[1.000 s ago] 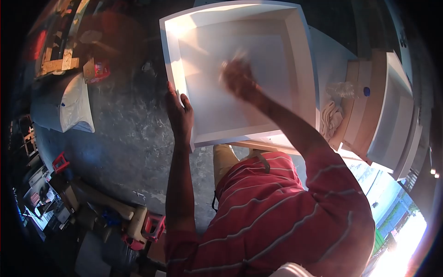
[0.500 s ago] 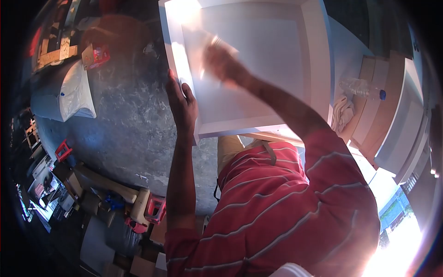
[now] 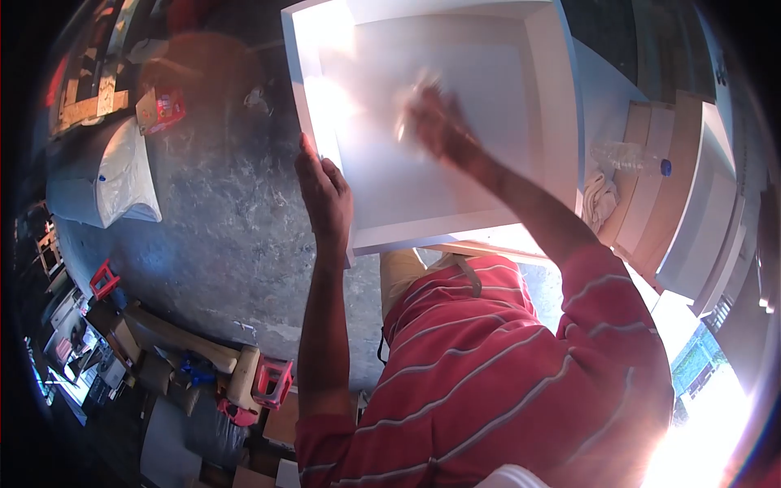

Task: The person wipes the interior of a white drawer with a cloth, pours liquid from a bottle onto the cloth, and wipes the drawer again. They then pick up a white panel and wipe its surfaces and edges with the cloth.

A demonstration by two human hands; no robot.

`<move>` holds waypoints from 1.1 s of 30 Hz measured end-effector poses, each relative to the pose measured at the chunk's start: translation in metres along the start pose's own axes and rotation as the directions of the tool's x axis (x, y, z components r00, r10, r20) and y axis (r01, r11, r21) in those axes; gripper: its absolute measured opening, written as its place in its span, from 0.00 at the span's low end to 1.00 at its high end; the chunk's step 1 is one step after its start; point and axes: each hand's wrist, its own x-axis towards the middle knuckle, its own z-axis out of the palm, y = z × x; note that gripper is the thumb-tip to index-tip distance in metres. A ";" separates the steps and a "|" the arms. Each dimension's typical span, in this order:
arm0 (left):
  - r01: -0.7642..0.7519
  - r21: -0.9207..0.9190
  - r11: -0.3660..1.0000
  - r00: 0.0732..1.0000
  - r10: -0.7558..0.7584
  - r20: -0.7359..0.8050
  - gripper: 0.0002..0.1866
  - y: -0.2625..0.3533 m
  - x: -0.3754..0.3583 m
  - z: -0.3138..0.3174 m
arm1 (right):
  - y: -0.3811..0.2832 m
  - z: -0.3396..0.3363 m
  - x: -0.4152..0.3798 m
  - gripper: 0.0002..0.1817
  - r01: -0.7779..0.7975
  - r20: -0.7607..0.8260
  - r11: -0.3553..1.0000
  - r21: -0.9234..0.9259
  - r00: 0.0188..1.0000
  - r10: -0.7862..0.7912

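Note:
A white, shallow open box like a drawer is tilted up in front of me, its inside facing me. My left hand is closed on its left side wall, with the thumb on the inner side and the fingers along the outside. Over the inner panel is my right hand, smeared by motion, with its fingers curled. Something pale shows at those fingers, too blurred to name. Bright sunlight washes out the box's upper left inner corner.
Stacked boards stand at the right, with a clear plastic bottle and a crumpled cloth on them. On the floor at left are a plastic-wrapped piece and a red stool. More furniture parts crowd the lower left.
My right hand has moved right and slightly down across the inner panel, away from the left wall. My left hand stays on the box's side.

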 end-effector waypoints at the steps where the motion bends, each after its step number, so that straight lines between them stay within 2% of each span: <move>1: 0.019 -0.021 1.000 1.000 -0.019 0.007 0.25 0.000 -0.001 -0.001 | -0.009 -0.024 -0.010 0.21 0.015 -0.024 0.651 0.759 1.000 0.005; 2: 0.036 -0.042 0.998 0.999 -0.036 0.016 0.25 0.001 -0.002 -0.002 | -0.006 -0.021 -0.016 0.21 0.009 -0.014 0.656 0.755 1.000 0.002; 4: 0.051 -0.049 0.997 0.998 -0.050 0.029 0.25 0.002 -0.001 -0.003 | 0.010 -0.004 -0.025 0.25 -0.098 0.006 0.541 0.835 0.986 0.169; 5: 0.064 -0.047 0.997 0.997 -0.062 0.033 0.25 0.003 -0.002 -0.003 | 0.035 0.005 -0.021 0.24 -0.145 -0.021 0.573 0.807 0.962 0.273; 6: 0.074 -0.044 0.996 0.997 -0.072 0.040 0.25 0.003 -0.002 -0.003 | 0.062 0.011 -0.018 0.23 -0.294 0.069 0.649 0.702 0.935 0.349; 7: 0.071 -0.039 0.997 0.997 -0.069 0.042 0.25 0.004 -0.002 -0.004 | 0.078 0.016 -0.014 0.23 -0.468 0.105 0.745 0.474 0.871 0.480; 8: 0.068 -0.040 0.997 0.997 -0.066 0.046 0.25 0.004 -0.002 -0.004 | 0.093 0.041 -0.014 0.22 -0.595 0.139 0.703 0.389 0.793 0.593; 10: 0.100 -0.052 0.994 0.993 -0.097 0.069 0.26 0.005 -0.002 -0.005 | 0.114 0.059 -0.002 0.23 -0.641 0.172 0.680 0.357 0.760 0.626; 12: 0.087 -0.063 0.994 0.994 -0.083 0.067 0.26 0.004 -0.003 -0.005 | 0.102 0.078 0.023 0.24 -0.653 -0.041 0.709 0.266 0.727 0.685; 13: 0.076 -0.076 0.994 0.995 -0.071 0.066 0.26 0.004 -0.002 -0.004 | 0.097 0.079 0.040 0.24 -0.654 -0.045 0.706 0.271 0.724 0.688; 15: 0.061 -0.058 0.996 0.996 -0.058 0.062 0.26 0.000 -0.003 -0.002 | 0.078 0.069 0.084 0.27 -0.727 0.035 0.601 0.333 0.646 0.762; 17: 0.043 -0.037 0.998 0.997 -0.040 0.067 0.26 -0.003 -0.003 -0.002 | 0.047 0.057 0.121 0.29 -0.757 0.123 0.528 0.384 0.609 0.783; 18: 0.027 -0.044 0.999 0.998 -0.024 0.060 0.26 -0.003 -0.003 -0.002 | 0.038 0.032 0.137 0.30 -0.762 0.336 0.446 0.469 0.621 0.708; 19: 0.011 -0.050 0.999 0.999 -0.008 0.051 0.26 -0.003 -0.003 -0.002 | 0.010 0.046 0.149 0.30 -0.724 0.284 0.474 0.501 0.655 0.700; 20: 0.008 -0.042 0.999 0.999 -0.006 0.049 0.26 -0.003 -0.003 -0.002 | -0.011 0.043 0.163 0.30 -0.675 0.358 0.365 0.641 0.684 0.636; 21: 0.005 -0.041 0.999 0.999 -0.004 0.042 0.25 -0.004 -0.004 -0.001 | -0.032 0.033 0.175 0.30 -0.621 0.356 0.408 0.669 0.750 0.558; 22: 0.003 -0.039 0.999 0.999 -0.002 0.033 0.24 -0.005 -0.004 -0.002 | -0.064 0.031 0.188 0.29 -0.545 0.242 0.684 0.485 0.835 0.494; 23: -0.016 -0.043 0.999 1.000 0.017 0.017 0.25 -0.005 -0.004 -0.002 | -0.063 0.006 0.204 0.28 -0.432 0.294 0.617 0.658 0.901 0.318; 24: -0.018 -0.031 0.999 1.000 0.019 0.015 0.25 -0.005 -0.005 -0.002 | -0.066 -0.008 0.212 0.27 -0.436 0.228 0.621 0.652 0.893 0.387; 26: 0.025 -0.044 0.999 0.999 -0.024 0.036 0.25 -0.005 -0.004 -0.002 | -0.057 -0.006 0.210 0.25 -0.351 0.170 0.604 0.715 0.926 0.338; 28: -0.001 0.004 1.000 0.999 0.000 0.047 0.27 -0.005 -0.004 -0.004 | -0.035 -0.002 0.195 0.18 -0.105 -0.061 0.560 0.822 0.961 0.270; 30: -0.059 0.018 0.998 0.998 0.059 0.019 0.27 -0.008 -0.003 -0.001 | -0.026 0.017 0.178 0.13 0.124 -0.194 0.471 0.873 0.975 0.104; 32: -0.039 0.005 0.999 0.999 0.039 0.025 0.27 -0.007 -0.002 -0.002 | -0.014 0.029 0.172 0.09 0.355 -0.419 0.408 0.841 0.905 0.078; 33: -0.029 -0.015 0.999 0.999 0.030 0.028 0.27 -0.006 -0.003 -0.002 | -0.007 0.028 0.178 0.11 0.156 -0.166 0.209 0.965 0.986 0.030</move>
